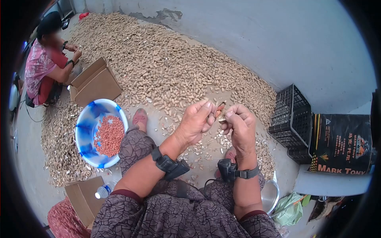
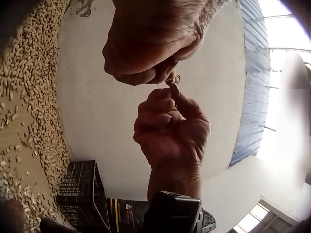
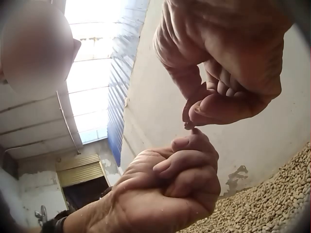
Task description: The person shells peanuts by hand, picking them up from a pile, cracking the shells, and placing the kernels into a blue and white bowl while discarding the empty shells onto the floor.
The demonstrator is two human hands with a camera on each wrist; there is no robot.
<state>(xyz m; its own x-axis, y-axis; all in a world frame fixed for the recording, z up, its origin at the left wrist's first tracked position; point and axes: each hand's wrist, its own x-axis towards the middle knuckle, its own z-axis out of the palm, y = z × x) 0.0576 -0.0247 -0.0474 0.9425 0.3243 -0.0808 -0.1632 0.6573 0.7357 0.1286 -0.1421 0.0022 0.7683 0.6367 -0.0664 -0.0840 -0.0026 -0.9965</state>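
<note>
- A kernel (image 1: pixel 219 107) could slip from the opened peanut's shell (image 1: pixel 222 118) and fall among the shell scraps (image 1: pixel 224 139) below if your pinch loosens or you pull the pieces apart sharply.
- Too hard a squeeze could split the kernel.
- The basin (image 1: pixel 82 137) stands well apart, past your left forearm, so a slack grip could lose the kernel on the way.
- The opened peanut sits between your fingertips, reddish inside.
- Your left hand (image 1: pixel 195 122) pinches it; your right hand (image 1: pixel 241 126) pinches shell just beside.
</note>
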